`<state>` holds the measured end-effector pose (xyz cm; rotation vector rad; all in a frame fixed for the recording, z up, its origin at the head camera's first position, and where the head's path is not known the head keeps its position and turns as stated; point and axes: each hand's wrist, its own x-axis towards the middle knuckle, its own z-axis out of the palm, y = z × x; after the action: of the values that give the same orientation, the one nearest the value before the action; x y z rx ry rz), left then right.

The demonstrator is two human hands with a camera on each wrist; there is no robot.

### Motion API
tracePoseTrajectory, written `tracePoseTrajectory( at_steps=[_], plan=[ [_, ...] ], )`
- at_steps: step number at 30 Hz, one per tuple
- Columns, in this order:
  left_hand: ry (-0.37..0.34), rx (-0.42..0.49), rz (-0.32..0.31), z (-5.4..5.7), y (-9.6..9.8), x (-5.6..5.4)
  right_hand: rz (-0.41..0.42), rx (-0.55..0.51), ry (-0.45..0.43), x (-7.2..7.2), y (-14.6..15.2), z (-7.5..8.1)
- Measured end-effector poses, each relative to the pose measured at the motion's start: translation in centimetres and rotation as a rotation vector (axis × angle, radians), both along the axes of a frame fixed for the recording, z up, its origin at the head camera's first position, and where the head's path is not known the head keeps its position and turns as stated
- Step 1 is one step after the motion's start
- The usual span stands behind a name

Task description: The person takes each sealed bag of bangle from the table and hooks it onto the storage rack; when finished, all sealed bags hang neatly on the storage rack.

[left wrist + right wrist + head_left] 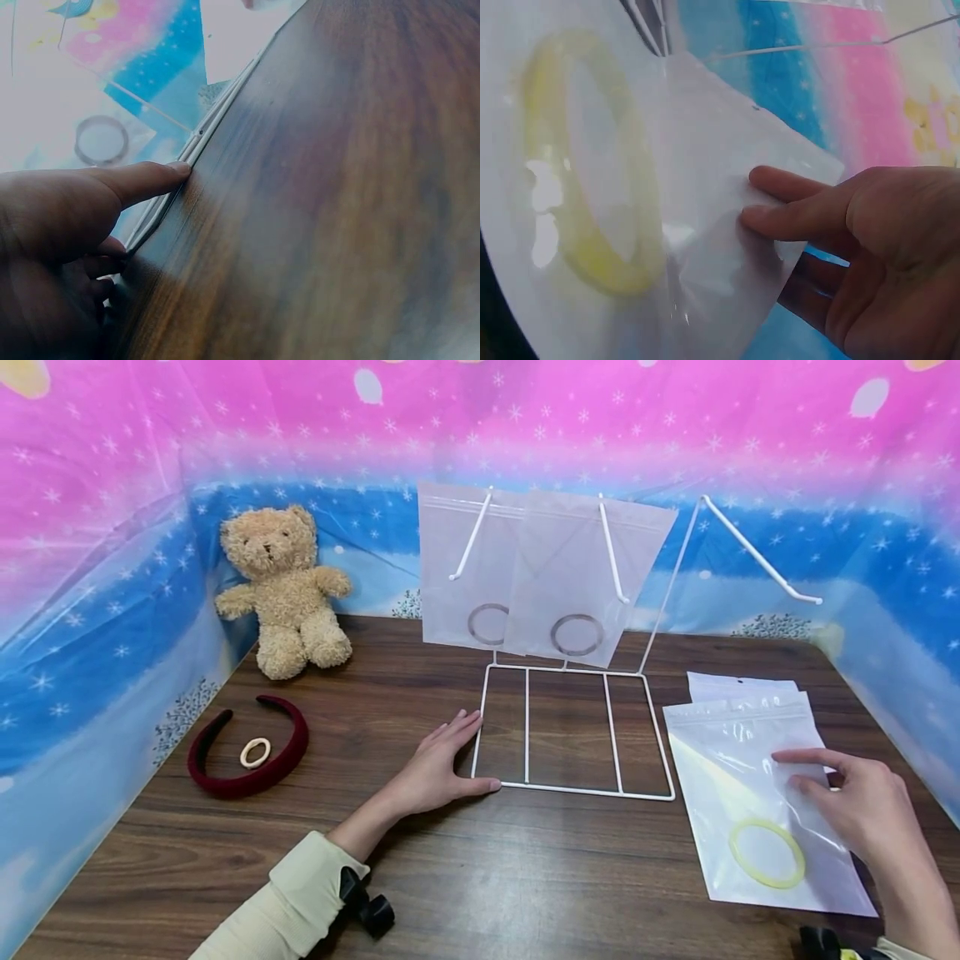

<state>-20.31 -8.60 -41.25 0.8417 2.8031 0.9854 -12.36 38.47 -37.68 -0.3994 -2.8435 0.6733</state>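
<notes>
My left hand (pixel 442 764) rests at the front-left corner of the white wire rack (pixel 585 792), fingers spread, thumb touching its front bar in the left wrist view. My right hand (pixel 870 797) holds the right side of a plastic zip bag (pixel 720 793) with a yellow ring (pixel 767 853) inside. Thumb and index finger lie on the bag's face; in the right wrist view the other fingers (pixel 817 277) are partly hidden behind its edge. Another white bag (pixel 738 683) lies partly beneath it. Two zip bags with dark rings, the left bag (pixel 468 552) and the right bag (pixel 566 560), hang on the rack's hooks.
A tan teddy bear (pixel 281 589) sits at the back left. A dark red headband (pixel 247 781) lies before it, around a small gold ring (pixel 255 753). The rack's right hook (pixel 761 553) holds no bag. Printed cloth (pixel 97 610) walls the brown wooden table.
</notes>
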Motion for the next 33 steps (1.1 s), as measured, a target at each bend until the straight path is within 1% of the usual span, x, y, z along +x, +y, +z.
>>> tracePoseTrajectory(
  at_steps=[2,4,8,12,14,17,19,21,24,25,27,29,31,32,33],
  plan=[
    [-0.002,0.002,0.000,0.0,0.0,0.0,0.019,-0.006,0.015,0.2,0.2,0.3],
    [-0.004,0.002,-0.002,0.1,0.1,0.0,0.066,-0.022,0.046,0.6,0.5,0.7],
    [0.001,0.004,-0.005,0.1,0.1,0.0,0.208,-0.089,0.176,1.7,0.9,2.0],
    [0.001,0.008,0.002,0.1,0.1,0.0,0.322,-0.181,0.307,2.5,0.6,3.3],
    [0.000,0.009,0.005,0.1,0.0,0.0,0.373,-0.227,0.372,2.9,0.1,4.1],
    [0.001,0.010,0.005,0.0,0.0,0.1,0.418,-0.291,0.461,3.3,-0.7,5.5],
    [0.004,0.009,0.002,-0.1,0.0,0.0,0.428,-0.337,0.524,3.3,-1.2,6.4],
    [0.004,0.012,0.004,-0.1,0.0,0.0,0.454,-0.421,0.580,3.2,-1.5,7.2],
    [0.005,0.018,0.006,-0.2,0.0,0.0,0.500,-0.550,0.623,2.8,-1.8,8.2],
    [0.006,0.021,0.006,-0.2,0.0,0.0,0.536,-0.614,0.634,2.7,-1.8,8.4],
    [0.007,0.024,0.006,-0.1,0.0,0.0,0.559,-0.653,0.644,2.4,-1.8,8.7],
    [0.006,0.023,0.005,-0.1,0.0,0.1,0.554,-0.676,0.645,2.2,-1.9,8.9],
    [0.006,0.022,0.004,-0.1,0.0,0.1,0.610,-0.749,0.675,1.8,-1.7,8.8],
    [0.005,0.022,0.005,-0.1,0.0,0.1,0.615,-0.758,0.681,1.7,-1.7,8.8],
    [0.005,0.022,0.004,-0.1,0.1,0.1,0.639,-0.787,0.688,1.5,-1.6,8.8]
  ],
)
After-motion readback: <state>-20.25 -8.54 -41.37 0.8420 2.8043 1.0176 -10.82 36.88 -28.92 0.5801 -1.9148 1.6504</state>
